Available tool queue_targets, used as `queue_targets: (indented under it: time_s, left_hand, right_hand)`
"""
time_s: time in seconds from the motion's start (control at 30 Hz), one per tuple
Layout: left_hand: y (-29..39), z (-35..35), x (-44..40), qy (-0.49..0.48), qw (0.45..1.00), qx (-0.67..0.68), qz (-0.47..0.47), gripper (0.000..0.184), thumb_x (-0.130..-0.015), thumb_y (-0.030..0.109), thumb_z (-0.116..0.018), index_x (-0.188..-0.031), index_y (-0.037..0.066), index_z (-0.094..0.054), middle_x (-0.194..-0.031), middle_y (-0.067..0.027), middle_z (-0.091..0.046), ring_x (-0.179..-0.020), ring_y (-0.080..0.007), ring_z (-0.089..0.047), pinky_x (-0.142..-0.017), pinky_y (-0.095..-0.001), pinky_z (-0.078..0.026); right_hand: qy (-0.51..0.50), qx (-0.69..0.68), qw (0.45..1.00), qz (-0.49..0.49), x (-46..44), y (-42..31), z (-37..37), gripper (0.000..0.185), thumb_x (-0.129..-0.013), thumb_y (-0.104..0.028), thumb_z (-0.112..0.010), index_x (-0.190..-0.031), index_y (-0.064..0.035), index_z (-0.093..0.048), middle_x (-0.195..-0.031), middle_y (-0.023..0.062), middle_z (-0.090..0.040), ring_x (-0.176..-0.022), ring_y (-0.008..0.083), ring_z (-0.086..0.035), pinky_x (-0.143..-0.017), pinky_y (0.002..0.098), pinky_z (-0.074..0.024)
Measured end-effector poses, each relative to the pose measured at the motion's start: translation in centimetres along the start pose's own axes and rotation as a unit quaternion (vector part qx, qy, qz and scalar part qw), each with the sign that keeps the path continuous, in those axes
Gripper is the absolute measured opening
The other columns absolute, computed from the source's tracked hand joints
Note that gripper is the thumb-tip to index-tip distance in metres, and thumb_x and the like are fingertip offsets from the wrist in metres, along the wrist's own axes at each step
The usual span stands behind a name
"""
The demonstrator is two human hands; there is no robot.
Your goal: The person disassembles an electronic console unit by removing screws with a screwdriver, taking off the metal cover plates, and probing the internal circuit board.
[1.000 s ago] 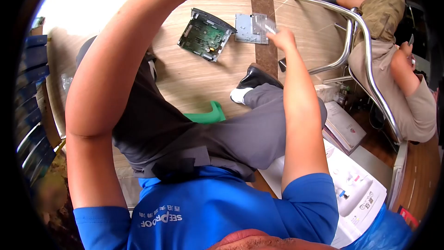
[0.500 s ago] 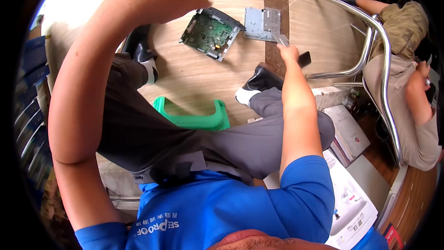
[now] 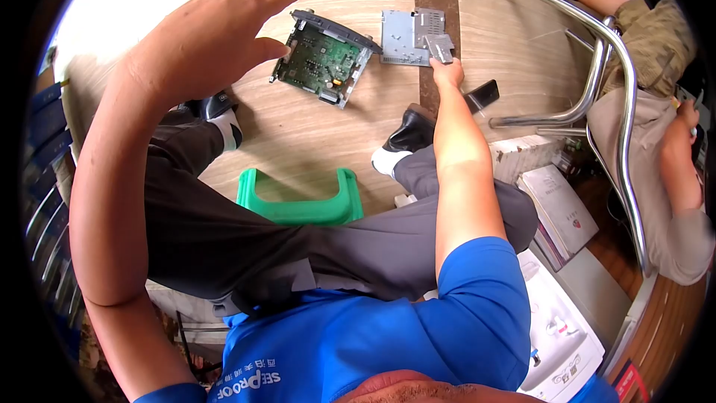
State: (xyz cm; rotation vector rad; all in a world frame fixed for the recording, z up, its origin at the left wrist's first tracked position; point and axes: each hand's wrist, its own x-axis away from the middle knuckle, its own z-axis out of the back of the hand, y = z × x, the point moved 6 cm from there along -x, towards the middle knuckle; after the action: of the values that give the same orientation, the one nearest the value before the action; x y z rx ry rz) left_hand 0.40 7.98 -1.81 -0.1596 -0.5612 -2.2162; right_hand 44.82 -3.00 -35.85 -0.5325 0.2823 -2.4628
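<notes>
My left hand [image 3: 212, 41] is open, its thumb and fingers spread beside the left edge of an opened electronic unit [image 3: 324, 60]. Whether the thumb touches the unit I cannot tell. A green circuit board shows inside the unit's frame, which has a dark front panel. My right hand [image 3: 447, 71] is closed on a small grey metal plate [image 3: 440, 48], held over the lower right corner of a larger metal cover [image 3: 403, 36]. The cover lies on the floor, right of the unit, close to its dark panel.
A green plastic stool [image 3: 298, 211] stands between my legs. At the right are a black phone [image 3: 483, 95], a chrome chair frame [image 3: 623, 67], books [image 3: 559, 205] and a white printed box [image 3: 559, 328]. Another person [image 3: 634, 112] sits beyond the chair. Blue boxes [image 3: 48, 130] line the far left.
My left hand has come down and left from above the unit, fingers still apart. My right hand has moved the small plate slightly up and left, to the larger cover's corner. The view has shifted.
</notes>
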Motion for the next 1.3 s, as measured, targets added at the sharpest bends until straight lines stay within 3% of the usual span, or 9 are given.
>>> queue_targets:
  time_s: [0.23, 0.3, 0.37, 0.4, 0.53, 0.67, 0.77, 0.93, 1.3]
  left_hand:
    - [0.0, -0.6, -0.4, 0.002, 1.0, -0.005, -0.018, 0.056, -0.087, 0.015, -0.068, -0.139, 0.009, -0.049, -0.133, -0.0159, -0.057, -0.119, -0.0343, -0.056, -0.101, -0.0414, -0.046]
    - [0.1, -0.4, -0.1, 0.011, 0.999, -0.011, -0.031, 0.055, -0.087, 0.016, -0.068, -0.139, 0.009, -0.049, -0.133, -0.0158, -0.057, -0.119, -0.034, -0.056, -0.102, -0.0414, -0.046]
    - [1.0, 0.5, -0.1, 0.02, 1.0, -0.006, -0.021, 0.055, -0.089, 0.018, -0.065, -0.141, 0.01, -0.048, -0.135, -0.016, -0.056, -0.122, -0.0332, -0.054, -0.105, -0.0408, -0.043]
    - [2.5, 2.9, -1.0, -0.093, 0.993, 0.058, -0.036, 0.047, -0.088, 0.024, -0.065, -0.123, -0.005, -0.054, -0.113, -0.0269, -0.062, -0.108, -0.0398, -0.06, -0.093, -0.0442, -0.048]
    - [2.6, 4.4, 0.1, -0.037, 0.996, 0.06, -0.055, 0.04, -0.086, 0.023, -0.067, -0.112, -0.005, -0.058, -0.1, -0.025, -0.066, -0.098, -0.0395, -0.064, -0.084, -0.0451, -0.051]
    - [2.4, 5.7, 2.1, 0.081, 0.989, 0.055, -0.111, 0.029, -0.082, 0.022, -0.07, -0.096, -0.003, -0.063, -0.082, -0.0221, -0.067, -0.085, -0.0395, -0.066, -0.077, -0.0468, -0.052]
    - [1.6, 6.1, 3.9, 0.11, 0.987, 0.051, -0.108, 0.028, -0.082, 0.021, -0.071, -0.096, -0.002, -0.064, -0.083, -0.0213, -0.067, -0.085, -0.039, -0.066, -0.076, -0.0465, -0.051]
    - [0.7, 6.5, 5.4, 0.101, 0.989, 0.054, -0.095, 0.026, -0.083, 0.023, -0.071, -0.093, 0.0, -0.065, -0.085, -0.0197, -0.068, -0.086, -0.0376, -0.066, -0.077, -0.0455, -0.051]
    - [0.3, 7.1, 6.1, 0.066, 0.994, 0.032, -0.075, 0.029, -0.086, 0.027, -0.069, -0.098, 0.001, -0.066, -0.091, -0.0193, -0.069, -0.09, -0.0371, -0.066, -0.08, -0.0452, -0.052]
  right_hand:
    - [0.042, 0.063, 0.997, 0.017, 0.6, -0.5, -1.0, 0.07, -0.074, -0.034, -0.082, -0.127, 0.0035, -0.056, -0.118, 0.0244, -0.065, -0.112, 0.0358, -0.063, -0.096, 0.04, -0.0482]
    - [-0.025, 0.022, 0.999, 0.006, 0.8, -1.3, -2.1, 0.065, -0.076, -0.031, -0.08, -0.126, 0.0028, -0.056, -0.122, 0.0251, -0.063, -0.117, 0.0358, -0.06, -0.099, 0.041, -0.0463]
    - [-0.029, 0.047, 0.988, 0.143, 1.9, -3.9, -3.5, 0.045, -0.084, -0.041, -0.07, -0.104, -0.0014, -0.07, -0.103, 0.0214, -0.07, -0.101, 0.0349, -0.067, -0.088, 0.0409, -0.0508]
    - [-0.09, -0.029, 0.984, 0.149, 2.9, -5.0, -4.4, 0.045, -0.086, -0.045, -0.066, -0.098, -0.0011, -0.071, -0.096, 0.0215, -0.071, -0.096, 0.0357, -0.068, -0.085, 0.0416, -0.0513]
    - [-0.202, -0.129, 0.958, 0.158, 9.3, -10.2, -5.3, 0.054, -0.091, -0.051, -0.058, -0.087, 0.0009, -0.071, -0.08, 0.0232, -0.069, -0.085, 0.0388, -0.069, -0.077, 0.0451, -0.0516]
    - [-0.172, -0.017, 0.955, 0.243, 13.7, -11.1, -6.4, 0.062, -0.088, -0.057, -0.059, -0.092, 0.0037, -0.07, -0.088, 0.0276, -0.069, -0.089, 0.0407, -0.068, -0.08, 0.0472, -0.0511]
    - [-0.168, 0.036, 0.946, 0.276, 16.6, -11.0, -6.7, 0.062, -0.082, -0.056, -0.065, -0.1, 0.0032, -0.069, -0.095, 0.0286, -0.068, -0.093, 0.0414, -0.066, -0.082, 0.0464, -0.0516]
    - [-0.162, 0.086, 0.946, 0.266, 18.2, -11.2, -8.1, 0.036, -0.078, -0.031, -0.07, -0.098, -0.001, -0.069, -0.092, 0.0253, -0.069, -0.089, 0.04, -0.067, -0.082, 0.0456, -0.0516]
    - [-0.175, 0.197, 0.913, 0.311, 15.1, -11.8, -4.8, 0.04, -0.083, -0.037, -0.065, -0.104, -0.0029, -0.068, -0.097, 0.0249, -0.069, -0.096, 0.0405, -0.066, -0.085, 0.0467, -0.0507]
